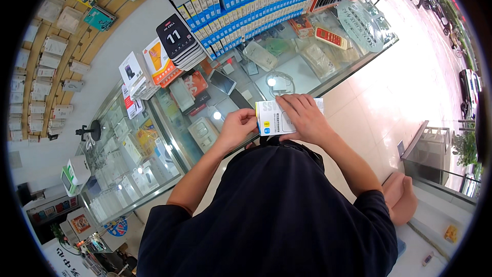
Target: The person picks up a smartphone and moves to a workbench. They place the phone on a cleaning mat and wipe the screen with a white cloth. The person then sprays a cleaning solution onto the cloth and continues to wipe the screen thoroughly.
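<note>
A flat white retail package (271,118) with a blue and yellow corner lies on the glass counter (302,74) near its front edge. My left hand (237,127) grips the package's left edge. Spread flat over its right half, my right hand (303,117) presses down on it. A coiled white cable (279,83) rests on the glass just beyond the package.
A stack of dark phone boxes (177,41) and orange-white boxes (160,64) stand at the counter's corner. Rows of blue-white packages (256,0) fill the back. A second glass showcase (128,159) runs left. Tiled floor (389,97) lies to the right.
</note>
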`<action>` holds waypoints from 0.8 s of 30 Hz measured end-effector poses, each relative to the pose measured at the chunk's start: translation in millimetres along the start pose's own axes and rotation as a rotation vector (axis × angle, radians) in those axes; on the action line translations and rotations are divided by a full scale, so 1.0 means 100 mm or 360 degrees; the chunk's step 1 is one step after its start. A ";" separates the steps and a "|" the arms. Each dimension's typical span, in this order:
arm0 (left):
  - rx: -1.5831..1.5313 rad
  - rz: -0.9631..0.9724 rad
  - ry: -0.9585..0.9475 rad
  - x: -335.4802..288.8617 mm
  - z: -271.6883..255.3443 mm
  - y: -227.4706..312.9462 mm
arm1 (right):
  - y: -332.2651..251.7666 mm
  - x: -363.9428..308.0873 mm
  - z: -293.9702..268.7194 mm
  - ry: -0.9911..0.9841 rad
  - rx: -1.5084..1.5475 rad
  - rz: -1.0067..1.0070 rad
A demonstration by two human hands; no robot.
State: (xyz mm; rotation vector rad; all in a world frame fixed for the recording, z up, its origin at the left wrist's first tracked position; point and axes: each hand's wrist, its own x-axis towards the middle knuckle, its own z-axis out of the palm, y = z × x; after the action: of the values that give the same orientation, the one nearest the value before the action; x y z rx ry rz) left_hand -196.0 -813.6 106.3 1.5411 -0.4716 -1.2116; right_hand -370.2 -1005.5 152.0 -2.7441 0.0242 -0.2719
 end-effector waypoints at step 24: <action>-0.1098 -0.0010 0.0100 0.12 0.43 -0.32 | -0.11 0.09 -0.39 -0.0193 -0.0271 0.0019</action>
State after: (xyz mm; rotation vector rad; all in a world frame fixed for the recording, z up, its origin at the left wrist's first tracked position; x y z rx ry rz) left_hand -238.1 -833.0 75.7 0.9796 0.0090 -1.1622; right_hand -369.5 -1009.9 193.2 -2.9232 0.0326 -0.1038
